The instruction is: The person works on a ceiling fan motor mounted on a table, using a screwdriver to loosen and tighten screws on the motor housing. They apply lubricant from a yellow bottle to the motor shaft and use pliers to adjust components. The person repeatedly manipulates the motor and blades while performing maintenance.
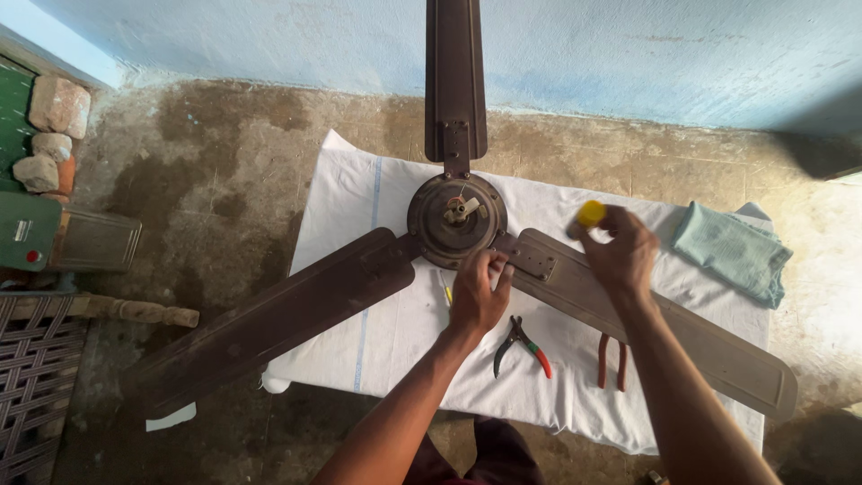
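The right hand [621,249] is closed round the yellow handle of a screwdriver [591,213] — only that yellow end shows above the fingers, and the shaft is hidden. It hovers over the root of the right-hand blade [646,319] of a brown ceiling fan, near the metal bracket [532,259] that joins the blade to the motor. The left hand [479,293] rests at the lower rim of the round motor housing [456,220], its fingertips pressed on the edge where that bracket meets it; whether it pinches anything small I cannot tell.

The fan lies flat on a white cloth [350,193] spread over a stained concrete floor [224,171], with one blade [455,76] pointing to the pale blue wall and another [269,323] running out to the left. Just below the left hand — half hidden — lies a small yellow-handled tool [446,293]. Near the wrists lie pliers with red and green grips [523,344] and a second pair with red handles [611,361]. A folded green rag [732,251] sits at the cloth's far right corner.
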